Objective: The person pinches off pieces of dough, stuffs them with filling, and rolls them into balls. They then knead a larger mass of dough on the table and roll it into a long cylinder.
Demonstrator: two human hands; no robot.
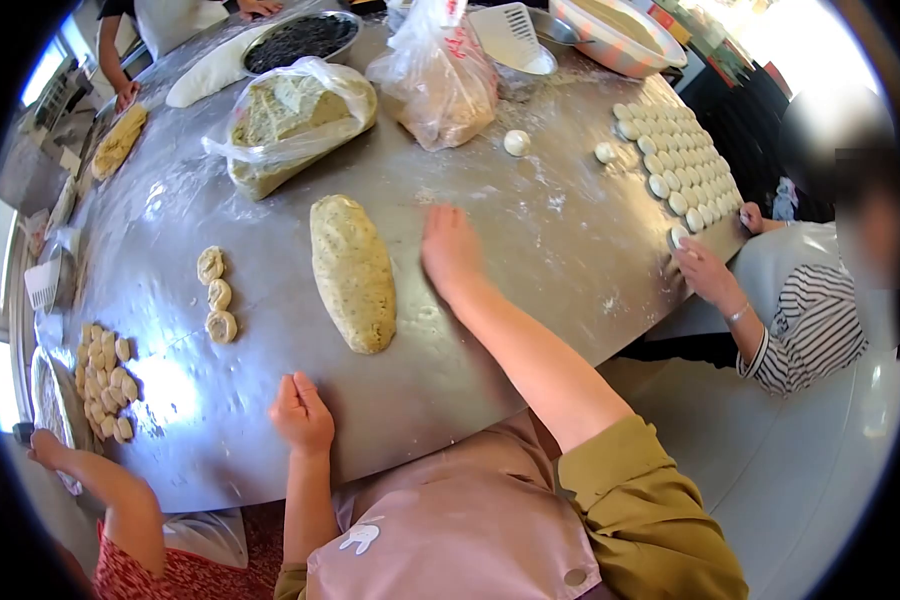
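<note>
My left hand [302, 412] is curled into a fist above the near edge of the steel table; whatever may be inside it is hidden. Smeared by motion, my right hand [451, 255] is over the table just right of a long speckled loaf of dough [353, 272]. Its fingers are too blurred to read. The loaf lies lengthwise between my hands, farther in than my left hand. Left of it, three round coiled dough pieces [219, 294] stand in a short row.
A bagged block of filling [295, 125], a plastic bag [438, 85], a bowl of dark filling [302, 42] and a basin [620, 35] stand at the back. Small dough pieces [105, 380] lie left. A co-worker's hand [708, 275] touches rows of discs [682, 165] at right.
</note>
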